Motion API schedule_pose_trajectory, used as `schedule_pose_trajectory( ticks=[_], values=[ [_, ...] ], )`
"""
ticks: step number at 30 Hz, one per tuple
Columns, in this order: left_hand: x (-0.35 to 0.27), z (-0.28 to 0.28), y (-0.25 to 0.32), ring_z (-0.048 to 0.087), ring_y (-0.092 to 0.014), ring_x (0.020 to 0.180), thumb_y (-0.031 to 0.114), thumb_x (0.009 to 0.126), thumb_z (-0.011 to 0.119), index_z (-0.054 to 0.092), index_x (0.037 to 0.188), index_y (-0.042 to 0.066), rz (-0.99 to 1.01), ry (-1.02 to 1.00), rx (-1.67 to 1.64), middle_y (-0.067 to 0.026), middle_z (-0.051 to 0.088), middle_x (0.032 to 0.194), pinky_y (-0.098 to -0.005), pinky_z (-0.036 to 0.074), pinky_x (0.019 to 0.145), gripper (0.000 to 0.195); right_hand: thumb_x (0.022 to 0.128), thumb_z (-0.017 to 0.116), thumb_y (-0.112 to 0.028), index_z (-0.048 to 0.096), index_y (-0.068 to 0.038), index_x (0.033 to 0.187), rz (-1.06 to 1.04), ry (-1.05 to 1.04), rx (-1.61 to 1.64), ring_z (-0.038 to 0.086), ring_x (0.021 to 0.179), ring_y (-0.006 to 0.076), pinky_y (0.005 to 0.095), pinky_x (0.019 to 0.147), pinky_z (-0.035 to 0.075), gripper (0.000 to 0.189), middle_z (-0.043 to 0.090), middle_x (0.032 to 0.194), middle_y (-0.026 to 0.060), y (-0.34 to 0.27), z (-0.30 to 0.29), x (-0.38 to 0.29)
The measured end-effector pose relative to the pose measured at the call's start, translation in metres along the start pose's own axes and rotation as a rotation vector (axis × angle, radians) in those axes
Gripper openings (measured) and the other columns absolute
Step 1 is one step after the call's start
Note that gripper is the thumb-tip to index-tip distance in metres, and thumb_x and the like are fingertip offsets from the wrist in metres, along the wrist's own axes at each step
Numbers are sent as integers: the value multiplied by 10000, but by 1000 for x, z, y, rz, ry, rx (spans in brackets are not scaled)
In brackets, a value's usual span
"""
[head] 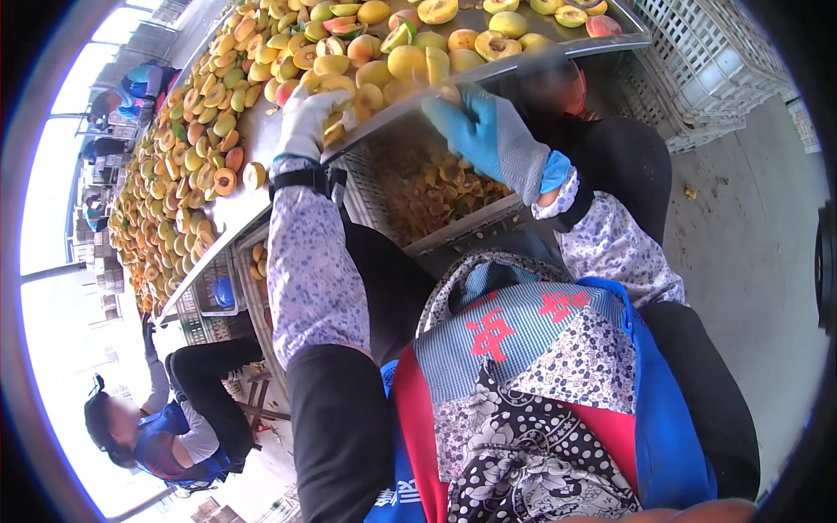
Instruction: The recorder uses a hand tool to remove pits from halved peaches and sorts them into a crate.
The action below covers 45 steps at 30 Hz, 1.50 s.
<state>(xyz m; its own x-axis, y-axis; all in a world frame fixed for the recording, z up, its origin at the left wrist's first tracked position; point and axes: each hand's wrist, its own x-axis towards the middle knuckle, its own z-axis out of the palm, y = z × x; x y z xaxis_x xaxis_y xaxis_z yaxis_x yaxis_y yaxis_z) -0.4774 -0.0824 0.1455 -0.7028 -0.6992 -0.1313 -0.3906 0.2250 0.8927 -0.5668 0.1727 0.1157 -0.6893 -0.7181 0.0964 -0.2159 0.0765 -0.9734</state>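
My left hand (310, 121), in a white glove, is at the edge of the metal table (261, 134), with its fingers curled around yellow peach pieces (335, 127). My right hand (487, 134) wears a blue-coated grey glove and is just beyond the table's rim. Its fingertips are blurred by motion. A small brownish thing (450, 93) shows at them, too smeared to name. Cut peaches (216, 91) are heaped along the table, and larger peaches (407, 63) lie nearest my hands. Beneath my hands, a crate (458, 222) holds many peach scraps (444, 189).
White plastic crates (713, 65) are stacked at the right. A person (176, 431) sits at the table's left side, and another person (131, 95) is farther up. My patterned apron (523, 346) covers my lap. A blue object (223, 292) sits in a crate under the table.
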Motion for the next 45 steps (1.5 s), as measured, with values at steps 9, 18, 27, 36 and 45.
schedule_pose_trajectory(
  ticks=[9,18,27,36,45],
  values=[
    [-92,49,10,629,-220,1062,286,970,628,525,1333,47,254,197,-829,-124,628,1188,-327,541,821,447,972,606,-324,621,4,1066,-400,-103,43,662,934,436,449,720,524,341,681,924,270,10,65,7],
    [-83,51,-34,624,-316,1082,386,1046,367,490,1371,-31,580,334,-345,-187,614,1237,-439,523,950,542,968,599,-358,645,-28,1074,-321,-122,-112,661,881,442,485,727,539,350,686,894,253,4,76,1],
    [-91,43,-26,650,-325,987,413,1016,436,607,1187,-19,210,136,-1184,-180,659,1140,-454,553,873,495,967,597,-383,649,-14,1076,-275,-200,-78,663,888,440,475,730,544,388,688,905,256,10,94,-1],
    [-103,46,-21,663,-314,919,399,1012,488,613,1064,2,200,202,-979,-177,679,1040,-442,571,799,419,1017,524,-424,669,-14,1049,-75,-315,347,644,696,166,347,660,515,436,693,756,94,23,120,-15],
    [-103,30,-19,651,-347,1039,396,1018,425,520,1343,-44,188,-105,-951,-207,656,1164,-484,561,886,555,1009,548,-434,674,12,995,-206,-317,-5,654,729,191,386,694,517,464,695,794,108,23,90,-5]
  ],
)
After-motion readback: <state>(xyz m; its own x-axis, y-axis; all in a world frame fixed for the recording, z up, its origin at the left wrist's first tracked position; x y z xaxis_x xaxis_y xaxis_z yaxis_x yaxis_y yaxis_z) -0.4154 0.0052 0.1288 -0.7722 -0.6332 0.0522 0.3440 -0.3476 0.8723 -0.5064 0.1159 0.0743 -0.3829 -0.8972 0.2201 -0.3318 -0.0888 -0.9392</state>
